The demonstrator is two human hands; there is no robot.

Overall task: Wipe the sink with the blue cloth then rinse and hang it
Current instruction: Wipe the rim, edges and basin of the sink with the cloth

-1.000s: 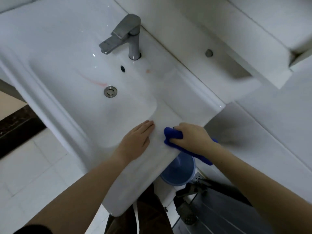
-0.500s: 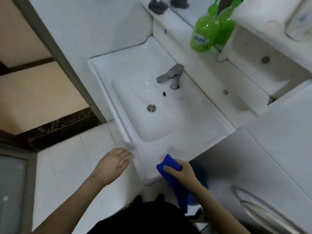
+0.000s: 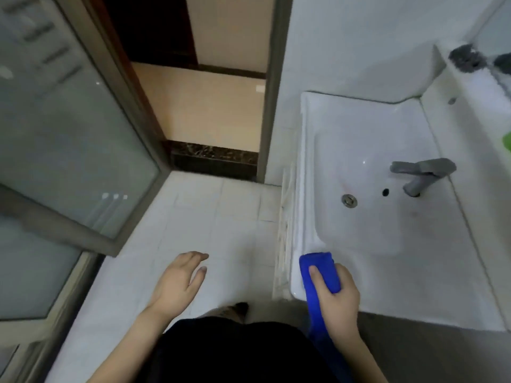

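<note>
Gripping the folded, bright blue cloth [image 3: 320, 275], the right hand [image 3: 338, 297] presses it on the near left corner of the white sink [image 3: 373, 150], its tail hanging below; the left hand [image 3: 177, 280] hovers relaxed, holding nothing.

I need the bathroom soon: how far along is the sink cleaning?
Done: the pictures cannot show which parts of the white ceramic sink are already wiped. In hand: the right hand grips the folded blue cloth, pressing it on the sink's near corner rim; the left hand hangs open. Left: rinsing, since the grey metal tap runs no water, then hanging.
</note>
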